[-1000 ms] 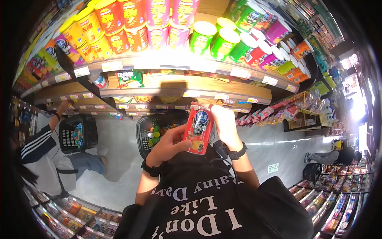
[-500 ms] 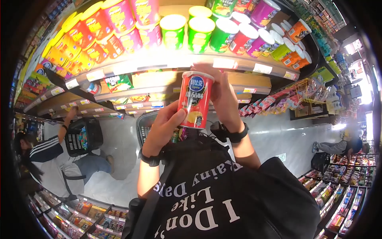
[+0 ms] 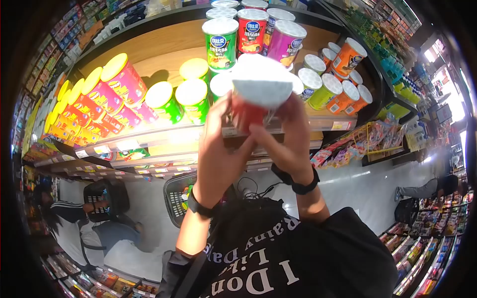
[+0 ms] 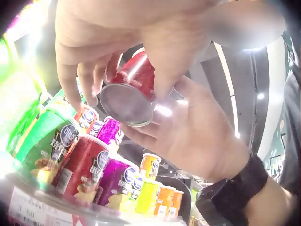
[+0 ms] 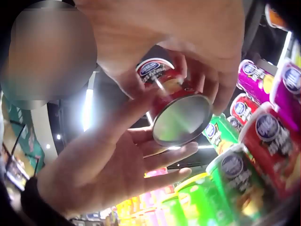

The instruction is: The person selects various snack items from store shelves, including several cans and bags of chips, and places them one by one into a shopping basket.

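Observation:
Both hands hold a red canister of potato chips [image 3: 247, 115] between them, raised in front of the upper shelf. Its white lid [image 3: 262, 82] is brightly lit and faces up in the head view. Thumb and fingers of my left hand [image 3: 218, 156] bracket one side; my right hand [image 3: 292, 149] holds the other, with the thumbs close together on the near side. Below the hands, the canister's round metal bottom [image 5: 183, 120] shows in the right wrist view. Similar canisters in green [image 3: 220, 44], red [image 3: 252, 31] and purple [image 3: 286, 42] stand on the shelf behind.
Yellow-lidded tubs [image 3: 115, 74] line the shelf's left part, and small orange canisters [image 3: 349, 57] its right end. A black basket [image 3: 174, 201] with goods stands on the floor below. Another person [image 3: 92, 231] is at the left, beside a second basket [image 3: 107, 198].
Both hands have raised the red canister from chest height toward the upper shelf. Its front label faced the head camera before; now the lid does. The view has shifted toward the upper shelf.

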A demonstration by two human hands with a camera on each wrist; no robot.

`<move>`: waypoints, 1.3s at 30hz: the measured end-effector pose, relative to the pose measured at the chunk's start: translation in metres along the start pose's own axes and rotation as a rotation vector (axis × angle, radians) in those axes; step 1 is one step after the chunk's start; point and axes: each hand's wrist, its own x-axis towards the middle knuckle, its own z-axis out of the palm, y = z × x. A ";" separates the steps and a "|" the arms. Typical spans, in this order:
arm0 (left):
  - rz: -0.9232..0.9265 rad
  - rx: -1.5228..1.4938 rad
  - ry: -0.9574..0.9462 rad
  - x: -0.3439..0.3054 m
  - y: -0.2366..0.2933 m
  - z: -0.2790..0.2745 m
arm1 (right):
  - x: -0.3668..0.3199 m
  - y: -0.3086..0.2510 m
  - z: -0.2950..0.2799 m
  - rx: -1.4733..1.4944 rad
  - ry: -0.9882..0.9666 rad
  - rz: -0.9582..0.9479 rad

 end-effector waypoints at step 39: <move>-1.001 -0.332 0.765 -0.451 -0.213 -0.246 | -0.098 0.046 0.189 -0.302 -0.371 -0.392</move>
